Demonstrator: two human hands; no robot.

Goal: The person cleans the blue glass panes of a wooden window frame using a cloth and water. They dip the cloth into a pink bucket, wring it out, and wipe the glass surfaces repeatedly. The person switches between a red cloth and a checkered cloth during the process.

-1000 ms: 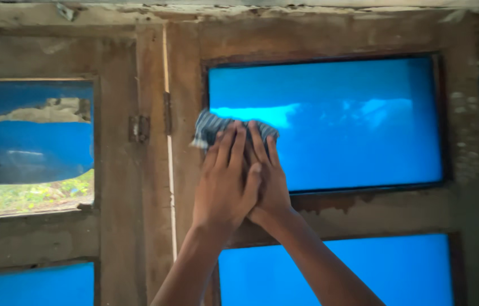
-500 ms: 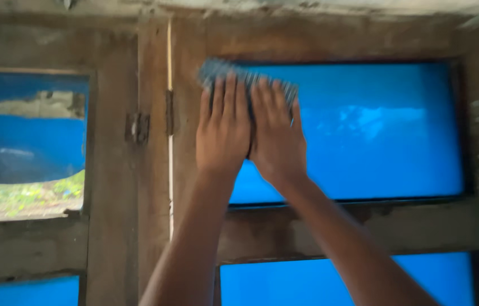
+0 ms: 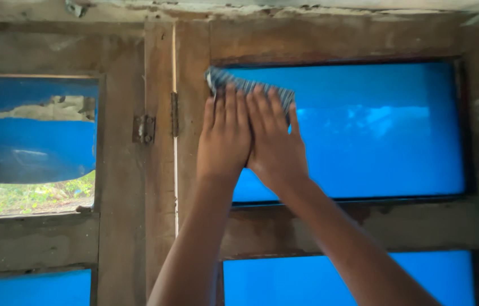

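Most of the striped cloth (image 3: 249,85) is hidden under the left hand (image 3: 223,139) and the right hand (image 3: 273,144), so only its top edge peeks out. Both arms are cut off at the bottom edge. The lower blue pane (image 3: 307,280) is cut off there too.

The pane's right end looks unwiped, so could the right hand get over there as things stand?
Probably yes: the right hand presses the striped blue cloth at the blue glass pane's upper left corner, and nothing lies across the glass to its right.
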